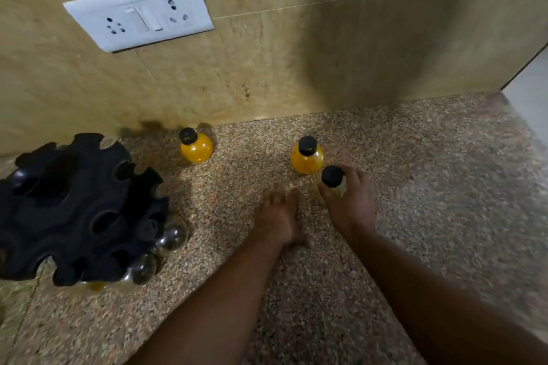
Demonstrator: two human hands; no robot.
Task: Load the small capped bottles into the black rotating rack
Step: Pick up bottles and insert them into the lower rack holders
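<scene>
Both bare forearms reached forward from the lower edge, side by side and apart. The left hand (278, 216) was held palm down, its fingers straight and close together, pointing ahead, with the thumb out toward the other hand. The right hand (351, 201), just beside it, had thumb and fingers curled round a small capped bottle (332, 176).
</scene>
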